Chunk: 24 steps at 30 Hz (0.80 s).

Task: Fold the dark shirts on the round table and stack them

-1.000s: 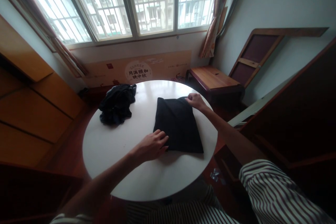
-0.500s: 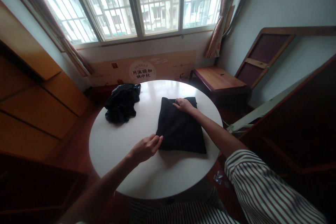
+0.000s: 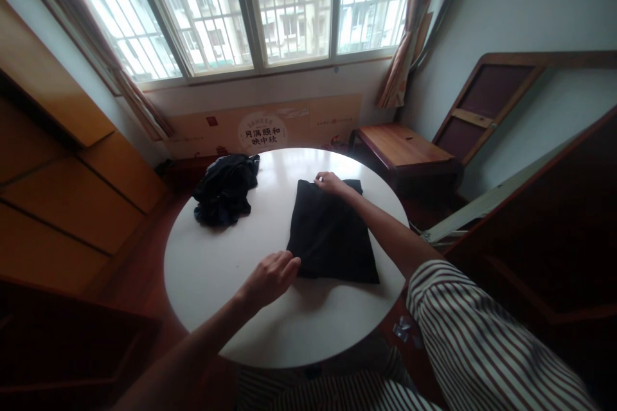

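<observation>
A folded black garment [image 3: 332,237] lies flat on the right half of a round white table [image 3: 216,282]; its exact kind does not show. My left hand [image 3: 274,275] is closed on its near left corner, fingers curled over the edge. At the far edge, my right hand [image 3: 331,183] has thumb and fingers pinched together on the cloth near the top left. The forearm crosses the garment's right side and hides part of it. A crumpled heap of dark clothes [image 3: 225,189] sits on the table's far left, apart from both hands.
Beyond the table's right rear stands a wooden stool [image 3: 405,144], with a wood-framed panel [image 3: 489,99] leaning on the wall. Orange cabinets [image 3: 96,192] line the left side. A printed cardboard sheet [image 3: 308,122] is below the window. Small clear objects [image 3: 403,329] lie low at the right.
My right hand has slid a little left and away from me to the garment's far edge. The left hand's fingers have curled further over the near left corner.
</observation>
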Each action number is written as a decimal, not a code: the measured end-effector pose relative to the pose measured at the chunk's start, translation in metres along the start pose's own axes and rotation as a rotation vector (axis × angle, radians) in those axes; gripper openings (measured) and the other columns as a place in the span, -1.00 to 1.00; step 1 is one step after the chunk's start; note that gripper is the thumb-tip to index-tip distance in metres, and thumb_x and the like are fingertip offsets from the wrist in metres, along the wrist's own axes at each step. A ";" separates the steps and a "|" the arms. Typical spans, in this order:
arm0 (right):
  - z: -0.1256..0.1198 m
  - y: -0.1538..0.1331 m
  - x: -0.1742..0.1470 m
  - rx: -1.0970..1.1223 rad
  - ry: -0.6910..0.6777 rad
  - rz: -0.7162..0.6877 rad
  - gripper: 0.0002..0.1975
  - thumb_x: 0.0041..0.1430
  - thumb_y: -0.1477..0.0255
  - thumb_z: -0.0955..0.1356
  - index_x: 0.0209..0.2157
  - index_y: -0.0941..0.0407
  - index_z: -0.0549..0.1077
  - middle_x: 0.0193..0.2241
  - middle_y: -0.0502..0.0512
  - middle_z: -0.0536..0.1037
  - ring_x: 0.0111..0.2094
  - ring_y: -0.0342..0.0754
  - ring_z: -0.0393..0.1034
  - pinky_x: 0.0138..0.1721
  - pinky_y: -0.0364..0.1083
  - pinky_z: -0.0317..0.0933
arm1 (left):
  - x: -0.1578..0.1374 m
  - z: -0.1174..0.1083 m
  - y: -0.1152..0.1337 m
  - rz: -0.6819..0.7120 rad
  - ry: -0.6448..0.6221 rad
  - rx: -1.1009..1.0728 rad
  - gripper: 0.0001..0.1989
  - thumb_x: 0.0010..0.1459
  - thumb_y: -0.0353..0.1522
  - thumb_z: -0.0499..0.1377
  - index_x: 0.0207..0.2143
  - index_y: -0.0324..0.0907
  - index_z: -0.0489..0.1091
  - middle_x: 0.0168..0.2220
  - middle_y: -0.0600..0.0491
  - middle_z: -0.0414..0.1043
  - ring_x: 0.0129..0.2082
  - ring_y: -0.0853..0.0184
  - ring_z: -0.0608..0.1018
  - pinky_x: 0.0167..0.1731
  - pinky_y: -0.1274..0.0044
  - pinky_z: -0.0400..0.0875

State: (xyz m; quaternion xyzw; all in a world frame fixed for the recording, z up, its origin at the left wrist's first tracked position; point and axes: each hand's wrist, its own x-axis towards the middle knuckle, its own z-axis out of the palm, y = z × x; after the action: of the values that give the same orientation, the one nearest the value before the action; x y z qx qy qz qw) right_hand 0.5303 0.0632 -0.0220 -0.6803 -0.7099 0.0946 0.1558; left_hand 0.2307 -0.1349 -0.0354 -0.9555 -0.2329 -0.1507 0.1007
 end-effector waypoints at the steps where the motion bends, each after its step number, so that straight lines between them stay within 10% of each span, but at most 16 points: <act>1: 0.000 -0.005 0.008 0.010 -0.004 -0.002 -0.73 0.35 0.33 0.29 -0.08 0.15 0.55 -0.14 0.19 0.61 -0.13 -0.03 0.50 -0.11 -0.18 0.29 | 0.001 -0.002 0.000 -0.089 -0.041 0.005 -0.89 0.30 -0.46 0.04 -0.25 -0.21 0.36 -0.36 0.02 0.40 -0.38 0.31 0.50 -0.33 0.49 0.45; 5: 0.006 -0.022 0.031 0.044 -0.023 0.004 -0.76 0.26 0.34 0.37 -0.14 0.18 0.59 -0.12 0.22 0.61 -0.10 0.00 0.50 -0.09 -0.18 0.31 | 0.001 -0.008 -0.002 -0.332 -0.278 0.031 -0.93 0.25 -0.47 0.07 -0.29 -0.21 0.33 -0.37 0.01 0.43 -0.46 0.30 0.52 -0.41 0.50 0.41; 8: 0.016 -0.028 0.039 0.058 -0.028 0.021 -0.82 0.24 0.40 0.38 -0.22 0.20 0.61 -0.15 0.24 0.62 -0.12 -0.01 0.51 -0.11 -0.19 0.32 | -0.004 -0.008 -0.005 -0.266 -0.383 0.015 -0.87 0.27 -0.50 0.03 -0.33 -0.22 0.33 -0.39 0.00 0.43 -0.47 0.30 0.53 -0.38 0.48 0.40; 17: 0.030 -0.031 0.037 0.075 0.032 0.032 -0.78 0.29 0.41 0.33 -0.14 0.20 0.58 -0.10 0.24 0.60 -0.09 -0.04 0.49 -0.07 -0.18 0.29 | -0.017 -0.004 0.005 -0.204 -0.372 0.001 -0.85 0.25 -0.53 0.00 -0.34 -0.21 0.32 -0.39 -0.01 0.43 -0.44 0.27 0.52 -0.35 0.43 0.37; 24: -0.020 0.028 0.006 0.031 0.100 0.116 -0.77 0.26 0.40 0.35 -0.17 0.23 0.59 -0.17 0.26 0.62 -0.12 0.01 0.50 -0.08 -0.14 0.30 | 0.032 -0.046 0.026 -0.158 -0.339 -0.049 -0.92 0.22 -0.36 0.07 -0.29 -0.20 0.30 -0.31 -0.04 0.40 -0.34 0.18 0.47 -0.30 0.35 0.34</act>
State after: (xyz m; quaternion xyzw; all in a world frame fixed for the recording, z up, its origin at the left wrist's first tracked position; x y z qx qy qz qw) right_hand 0.5637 0.0691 -0.0121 -0.7219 -0.6589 0.0802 0.1958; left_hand 0.2591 -0.1566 0.0149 -0.9481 -0.3170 -0.0007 0.0246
